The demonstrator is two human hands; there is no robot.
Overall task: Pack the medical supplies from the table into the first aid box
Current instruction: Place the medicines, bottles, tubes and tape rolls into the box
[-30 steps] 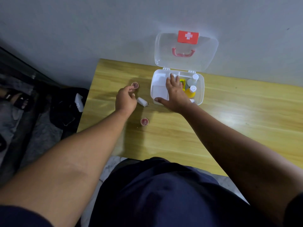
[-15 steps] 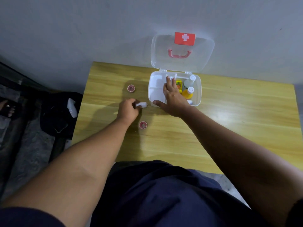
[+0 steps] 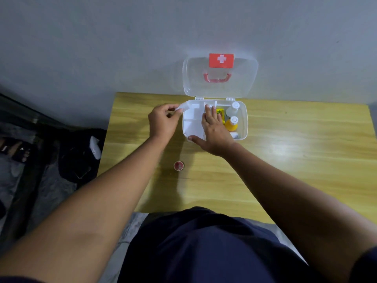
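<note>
Pinching white roll (image 3: 182, 107), left hand (image 3: 162, 121); right hand (image 3: 214, 131) flat, released, on first aid box (image 3: 243, 121); yellow wood table (image 3: 295, 160), grey wall (image 3: 102, 48).

Glossy wood-grain table (image 3: 285, 160); translucent smooth plastic first aid box (image 3: 243, 123); matt wall (image 3: 102, 48)

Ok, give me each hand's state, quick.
Left hand: closed on a small white roll.
Right hand: open, flat on the first aid box, holding nothing.

Navy shorts (image 3: 204, 248), bare forearms.
</note>
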